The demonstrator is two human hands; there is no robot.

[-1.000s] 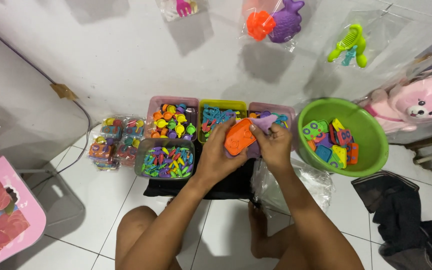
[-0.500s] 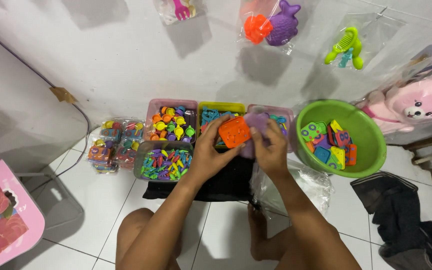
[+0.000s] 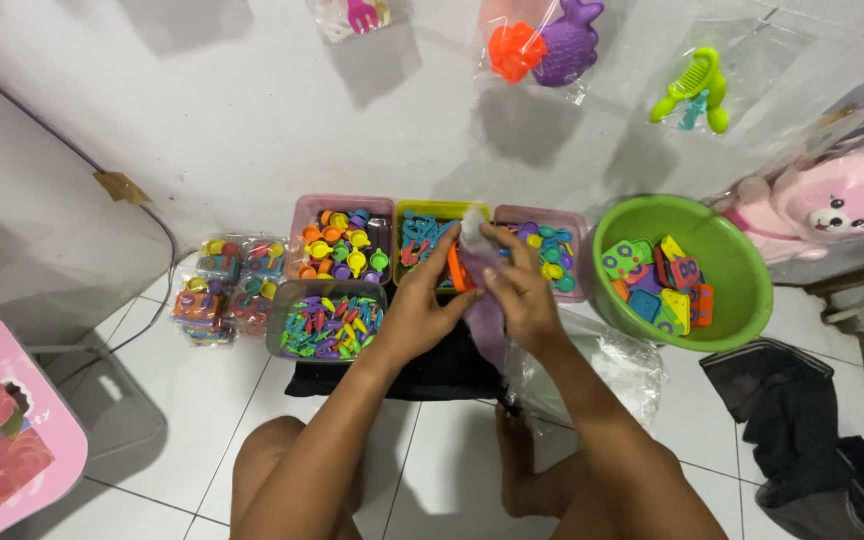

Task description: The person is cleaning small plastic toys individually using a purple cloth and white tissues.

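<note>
Left hand [image 3: 420, 305] and right hand [image 3: 522, 295], both clamped on a small clear bag [image 3: 484, 300] with an orange toy piece [image 3: 457, 272] half inside, above the black cloth [image 3: 442, 365]; best keep the bag mouth wide and slide the piece in flat.
</note>
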